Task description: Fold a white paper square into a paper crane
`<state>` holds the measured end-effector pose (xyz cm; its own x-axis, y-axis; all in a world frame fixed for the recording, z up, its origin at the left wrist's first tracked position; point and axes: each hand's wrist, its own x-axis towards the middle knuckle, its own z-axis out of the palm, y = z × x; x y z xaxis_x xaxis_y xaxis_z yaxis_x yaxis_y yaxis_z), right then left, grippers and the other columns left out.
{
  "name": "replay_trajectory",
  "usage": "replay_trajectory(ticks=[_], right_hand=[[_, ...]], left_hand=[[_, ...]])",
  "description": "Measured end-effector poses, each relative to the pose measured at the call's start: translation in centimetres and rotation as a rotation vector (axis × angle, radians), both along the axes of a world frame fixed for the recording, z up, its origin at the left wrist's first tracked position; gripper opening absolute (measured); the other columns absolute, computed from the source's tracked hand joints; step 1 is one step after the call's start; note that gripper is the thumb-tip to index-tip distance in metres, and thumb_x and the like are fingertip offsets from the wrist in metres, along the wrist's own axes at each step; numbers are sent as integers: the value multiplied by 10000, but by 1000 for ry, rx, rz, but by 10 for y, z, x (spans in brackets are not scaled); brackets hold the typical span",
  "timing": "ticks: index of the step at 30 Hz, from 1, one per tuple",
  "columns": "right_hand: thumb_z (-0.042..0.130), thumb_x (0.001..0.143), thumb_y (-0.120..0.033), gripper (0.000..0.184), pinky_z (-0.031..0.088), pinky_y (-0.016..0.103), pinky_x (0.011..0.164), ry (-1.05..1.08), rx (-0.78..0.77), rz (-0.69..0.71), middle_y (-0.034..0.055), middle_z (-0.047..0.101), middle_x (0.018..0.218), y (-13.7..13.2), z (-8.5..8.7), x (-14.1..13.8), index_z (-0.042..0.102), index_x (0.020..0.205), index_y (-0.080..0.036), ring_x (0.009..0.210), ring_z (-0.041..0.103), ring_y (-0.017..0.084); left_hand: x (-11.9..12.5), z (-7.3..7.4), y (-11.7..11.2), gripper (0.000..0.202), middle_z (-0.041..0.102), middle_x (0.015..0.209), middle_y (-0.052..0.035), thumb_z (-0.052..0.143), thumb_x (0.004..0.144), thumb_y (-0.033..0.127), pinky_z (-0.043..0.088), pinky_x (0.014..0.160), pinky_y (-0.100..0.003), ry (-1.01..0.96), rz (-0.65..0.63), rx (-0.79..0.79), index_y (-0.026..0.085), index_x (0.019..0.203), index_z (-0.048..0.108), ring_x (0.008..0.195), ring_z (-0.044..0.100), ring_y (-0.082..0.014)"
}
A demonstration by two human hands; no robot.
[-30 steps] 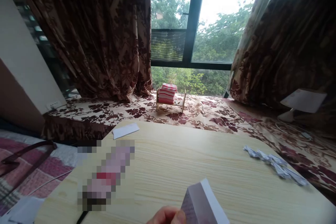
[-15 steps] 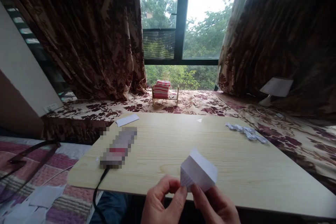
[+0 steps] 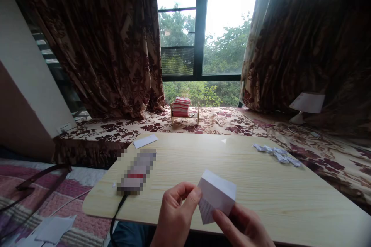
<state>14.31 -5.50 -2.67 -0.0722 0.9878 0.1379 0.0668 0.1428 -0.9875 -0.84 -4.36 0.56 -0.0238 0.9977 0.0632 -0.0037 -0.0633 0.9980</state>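
Note:
A small piece of white folded paper (image 3: pixel 218 195) is held above the near edge of the table, with faint print on its lower face. My left hand (image 3: pixel 181 210) pinches its left edge between thumb and forefinger. On the paper's lower right side, my right hand (image 3: pixel 242 224) grips it with the thumb in front and the fingers behind. A crease runs across the paper, and its lower part tapers toward a point.
On the pale wooden table (image 3: pixel 179 170) lie a blurred-out device (image 3: pixel 137 171) with a black cable, a white paper strip (image 3: pixel 145 141) and a pile of folded paper pieces (image 3: pixel 276 153). Loose paper sheets (image 3: pixel 55 229) rest on the bed. A lamp (image 3: pixel 307 103) stands at right.
My left hand has moved up along the paper's left edge, while my right hand stays at its lower right. The paper is turned, showing more of its printed lower face. The view has tilted up slightly.

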Motion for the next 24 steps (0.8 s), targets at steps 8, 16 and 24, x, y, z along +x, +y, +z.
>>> replay_trajectory(ticks=[8,16,24], right_hand=[[708,693,-482,446,491,271,660,-22,-267,135,61,708,875,67,10,33,687,1009,-167,761,631,189],[617,728,-312,360,515,340,769,-493,11,57,81,727,975,88,-42,25,673,1060,-186,880,667,238],[531,791,-273,250,523,297,686,-762,213,-20,66,740,918,86,-49,23,662,993,-207,792,693,214]], left_hand=[[-2,-2,34,239,568,617,-7,534,797,291,399,647,-276,454,-190,-89,159,602,572,660,524,-165],[7,-57,57,185,619,697,-31,510,821,121,384,781,-423,937,21,322,170,661,588,752,552,-221],[-12,-70,46,206,701,940,-63,512,866,145,403,875,-385,996,28,748,167,1025,641,863,596,-199]])
